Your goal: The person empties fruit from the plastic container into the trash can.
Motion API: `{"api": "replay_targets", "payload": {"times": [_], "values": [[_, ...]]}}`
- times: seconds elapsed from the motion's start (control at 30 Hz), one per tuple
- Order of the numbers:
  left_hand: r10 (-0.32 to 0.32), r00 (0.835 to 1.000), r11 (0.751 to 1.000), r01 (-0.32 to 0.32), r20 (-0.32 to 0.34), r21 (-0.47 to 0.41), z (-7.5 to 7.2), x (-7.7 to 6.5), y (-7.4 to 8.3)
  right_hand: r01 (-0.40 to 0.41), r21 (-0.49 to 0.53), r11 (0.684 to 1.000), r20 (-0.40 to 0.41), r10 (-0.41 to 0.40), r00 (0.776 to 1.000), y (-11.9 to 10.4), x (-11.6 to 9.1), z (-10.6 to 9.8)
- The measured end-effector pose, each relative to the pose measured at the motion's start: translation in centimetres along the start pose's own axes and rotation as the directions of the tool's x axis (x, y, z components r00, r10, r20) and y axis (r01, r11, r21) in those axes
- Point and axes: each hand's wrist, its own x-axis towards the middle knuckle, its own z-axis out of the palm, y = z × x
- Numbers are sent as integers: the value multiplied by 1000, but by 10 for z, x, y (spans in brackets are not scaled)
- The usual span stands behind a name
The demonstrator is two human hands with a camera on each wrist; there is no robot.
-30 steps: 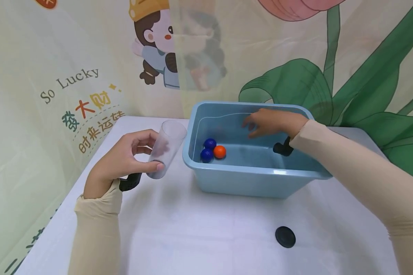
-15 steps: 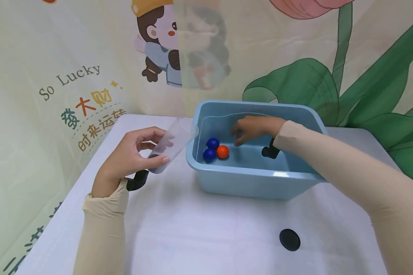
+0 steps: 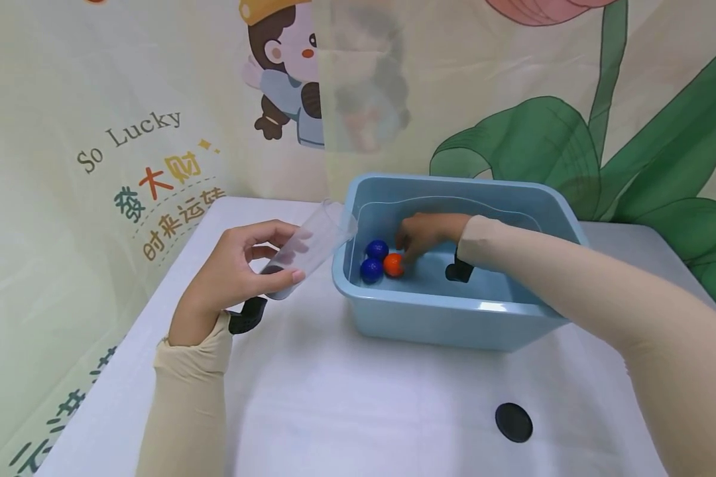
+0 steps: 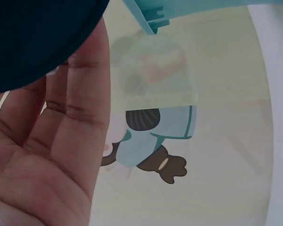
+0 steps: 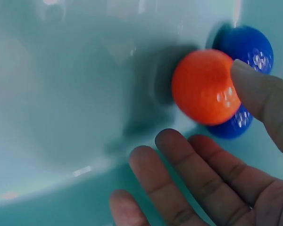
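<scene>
On the left of the white worktop (image 3: 346,411), the left hand (image 3: 238,278) grips a clear plastic cup (image 3: 313,242), tilted so its mouth leans toward the rim of the blue tub (image 3: 441,324) just beside it. In the tub, two blue balls (image 3: 374,260) sit against the orange ball (image 3: 393,265) in shallow water. The right hand (image 3: 423,233) reaches in, its thumb (image 5: 262,101) touching the orange ball, the other fingers spread loosely below and not yet closed on it. A wet, smooth ball could squirt sideways from a light pinch; the tilted cup might knock the tub's edge. A black disc (image 3: 514,422) lies on the right.
</scene>
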Motion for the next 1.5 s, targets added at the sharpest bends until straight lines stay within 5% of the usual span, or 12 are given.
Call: {"api": "replay_targets", "payload": {"times": [0.87,1.5], "values": [[-18,1000,999,19,-10,34,8,6,8,2,-48,999,7,-2,1000,-4,0,-7],[-26,999,999,27,-30,32,11,10,0,151,-52,987,-188,-158,969,0,-28,-28]]}}
